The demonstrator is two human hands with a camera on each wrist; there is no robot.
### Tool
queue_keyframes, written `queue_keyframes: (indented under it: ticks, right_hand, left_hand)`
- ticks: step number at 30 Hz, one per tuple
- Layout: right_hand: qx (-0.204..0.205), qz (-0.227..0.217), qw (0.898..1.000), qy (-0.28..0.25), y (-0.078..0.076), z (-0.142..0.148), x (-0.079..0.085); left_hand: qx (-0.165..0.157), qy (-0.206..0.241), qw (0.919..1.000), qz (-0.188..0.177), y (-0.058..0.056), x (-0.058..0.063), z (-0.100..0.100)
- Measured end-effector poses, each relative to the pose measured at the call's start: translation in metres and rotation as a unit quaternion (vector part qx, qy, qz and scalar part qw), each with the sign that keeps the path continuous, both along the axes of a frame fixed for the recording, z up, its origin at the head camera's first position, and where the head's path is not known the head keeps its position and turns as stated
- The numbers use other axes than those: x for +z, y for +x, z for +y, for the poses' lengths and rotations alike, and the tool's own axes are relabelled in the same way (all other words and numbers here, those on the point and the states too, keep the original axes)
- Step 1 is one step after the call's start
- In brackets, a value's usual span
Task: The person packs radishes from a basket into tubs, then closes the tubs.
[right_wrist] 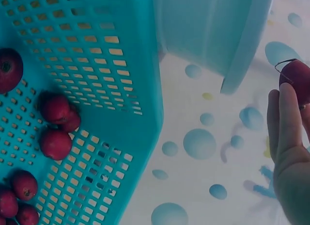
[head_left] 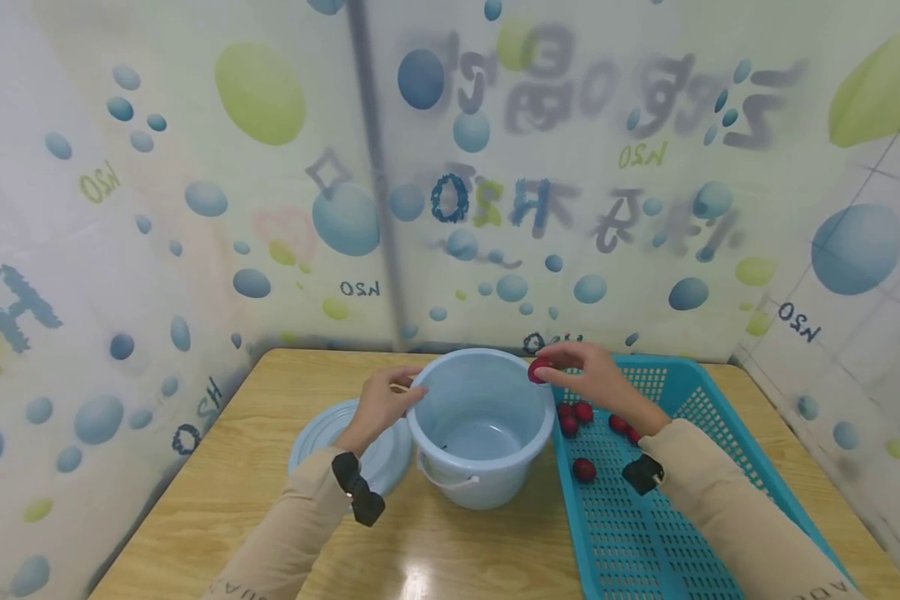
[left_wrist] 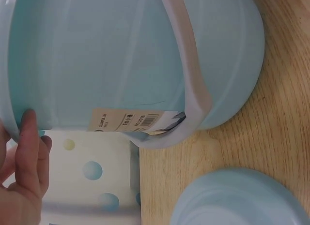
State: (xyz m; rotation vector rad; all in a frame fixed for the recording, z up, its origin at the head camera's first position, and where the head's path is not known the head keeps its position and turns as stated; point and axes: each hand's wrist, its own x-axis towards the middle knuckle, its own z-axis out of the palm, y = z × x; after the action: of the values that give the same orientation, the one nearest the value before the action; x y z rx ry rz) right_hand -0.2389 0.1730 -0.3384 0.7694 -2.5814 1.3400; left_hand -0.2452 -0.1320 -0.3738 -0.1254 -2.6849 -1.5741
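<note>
My left hand [head_left: 382,406] grips the left rim of a light blue bucket [head_left: 487,485], thumb at the rim and fingers against the outside wall [left_wrist: 111,55]. A pale handle [left_wrist: 191,65] hangs down the bucket's side near a printed label [left_wrist: 127,119]. Between thumb and fingertips, my right hand [head_left: 596,379] pinches a small dark-red round fruit [head_left: 537,370] at the bucket's right rim. A thin stem shows on that fruit in the right wrist view, where the frame edge cuts off part of it.
A turquoise perforated basket [head_left: 579,533] stands right of the bucket, with several similar red fruits [head_left: 584,471] inside. Left of the bucket, a round light blue lid [head_left: 386,458] lies on the wooden table [head_left: 217,492]. Patterned sheeting [head_left: 450,275] rises behind the table.
</note>
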Motion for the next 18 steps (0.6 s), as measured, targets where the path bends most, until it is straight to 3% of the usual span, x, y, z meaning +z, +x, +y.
queue_keyframes:
  ticks: [18]
  right_hand:
    - [0.036,-0.044,0.998,0.004,-0.008,-0.032,0.001]
  left_hand:
    - [0.003,-0.007,0.9999,-0.008,0.001,0.001,0.001]
